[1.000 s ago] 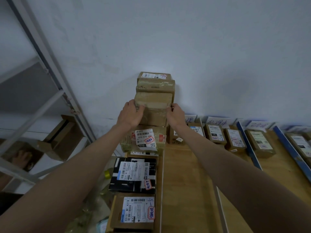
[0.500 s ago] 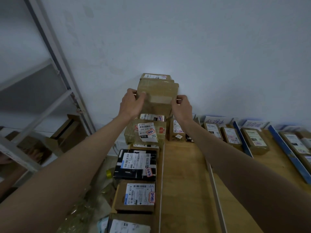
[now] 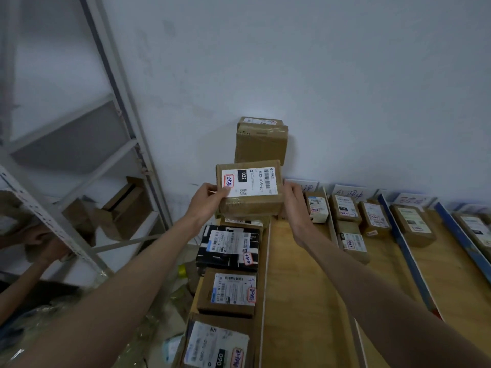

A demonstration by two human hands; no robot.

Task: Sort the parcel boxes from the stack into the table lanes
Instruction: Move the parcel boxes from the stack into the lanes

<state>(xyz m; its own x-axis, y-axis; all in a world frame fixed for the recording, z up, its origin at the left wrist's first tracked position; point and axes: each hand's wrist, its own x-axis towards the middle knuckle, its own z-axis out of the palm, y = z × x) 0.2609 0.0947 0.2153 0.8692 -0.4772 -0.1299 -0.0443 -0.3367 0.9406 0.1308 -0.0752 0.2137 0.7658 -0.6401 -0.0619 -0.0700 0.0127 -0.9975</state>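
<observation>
I hold a brown parcel box [image 3: 249,191] with a white shipping label marked 032 facing me, in front of the stack. My left hand [image 3: 210,199] grips its left side, thumb on the label's corner. My right hand [image 3: 293,201] grips its right side. Behind it the stack of brown boxes [image 3: 261,142] stands against the wall. The wooden table [image 3: 300,274] is split into lanes by white and blue dividers; the lane just under the held box is bare wood.
The left lane holds a black box [image 3: 228,245] and brown labelled boxes [image 3: 228,290]. The right lanes hold several labelled parcels [image 3: 345,208] below handwritten signs [image 3: 348,193]. A grey metal shelf rack [image 3: 117,107] stands left, with another person's arm [image 3: 29,264] behind it.
I have lifted the box off the stack, drawn it down toward me and tipped it so its label faces up. The view has tilted down.
</observation>
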